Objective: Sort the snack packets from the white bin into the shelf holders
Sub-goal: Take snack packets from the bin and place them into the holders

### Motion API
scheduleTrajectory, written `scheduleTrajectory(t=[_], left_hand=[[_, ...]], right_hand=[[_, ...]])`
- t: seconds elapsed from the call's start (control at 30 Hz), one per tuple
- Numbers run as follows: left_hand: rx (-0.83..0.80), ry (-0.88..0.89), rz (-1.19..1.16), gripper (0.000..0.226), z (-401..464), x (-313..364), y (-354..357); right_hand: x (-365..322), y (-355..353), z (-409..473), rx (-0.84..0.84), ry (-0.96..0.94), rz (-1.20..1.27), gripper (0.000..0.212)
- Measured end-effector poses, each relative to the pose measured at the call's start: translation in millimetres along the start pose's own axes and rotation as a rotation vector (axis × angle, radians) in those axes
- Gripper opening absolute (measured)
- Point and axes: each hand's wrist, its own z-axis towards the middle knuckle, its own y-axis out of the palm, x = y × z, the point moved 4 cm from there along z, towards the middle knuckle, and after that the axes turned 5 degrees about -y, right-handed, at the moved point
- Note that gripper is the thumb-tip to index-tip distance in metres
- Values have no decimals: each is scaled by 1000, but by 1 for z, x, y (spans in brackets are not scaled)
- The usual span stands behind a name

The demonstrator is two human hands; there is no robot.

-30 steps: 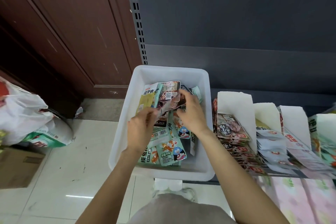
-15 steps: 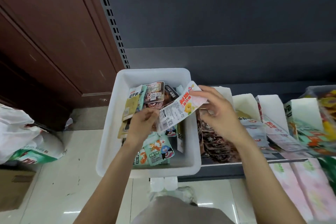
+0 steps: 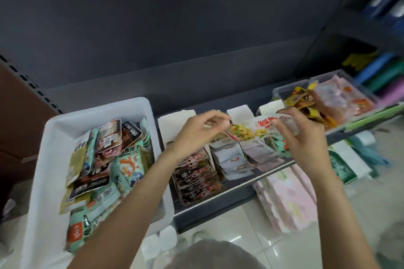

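Item in transit: one flat white snack packet printed with yellow food and red lettering [image 3: 260,129]. Half a second ago it was just leaving the white bin; now it is hanging above the row of holders on the dark shelf, over the third and fourth from the left. That is reading as one packet leaving the unsorted stock, with placement pending.

Right hand [image 3: 306,137]: fingers curling round the packet's right end, gripping it.
Left hand [image 3: 197,132]: thumb and fingertips pinching the packet's left corner, though motion blur is softening the contact.

White rectangular plastic bin [image 3: 51,137], standing at the shelf's left end: still holding many packets, mostly mint-green ones with a few dark and olive ones, lying overlapped.

White card shelf holders, left to right:
- First holder [image 3: 175,117]: filling with dark packets bearing red labels.
- Second holder [image 3: 239,109]: carrying white packets with small red marks.
- Third holder [image 3: 270,106]: carrying pale printed packets, apparently matching the one in hand.

Clear plastic tray [image 3: 282,89], towards the shelf's right end: holding orange-brown and pink packets.

Judgement: sorting is partway along, the bin remaining well stocked.
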Motion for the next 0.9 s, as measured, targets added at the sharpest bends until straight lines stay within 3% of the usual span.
scheduleTrajectory(t=[0.17, 0.33, 0.47, 0.57, 0.63, 0.77, 0.83, 0.9], left_hand=[[107, 244, 622, 6, 47, 13, 50], [160, 266, 763, 11, 68, -5, 68], [72, 184, 857, 25, 64, -27, 70], [-9, 151, 787, 32, 51, -33, 63], [24, 136, 699, 29, 34, -31, 50], [280, 6, 462, 11, -22, -27, 4], [456, -81, 304, 7, -54, -35, -27], [634, -129, 331, 10, -87, -49, -58]], right_hand=[[29, -5, -2, -22, -71, -240, 14], [54, 23, -3, -65, -5, -211, 16], [65, 62, 0, -299, -4, -119, 29], [66, 77, -4, -452, -59, -196, 49], [59, 75, -4, -441, -74, -206, 54], [13, 61, 6, -246, -112, -30, 46], [-23, 70, 13, -242, -149, 137, 42], [-62, 94, 17, -309, -194, 266, 37]])
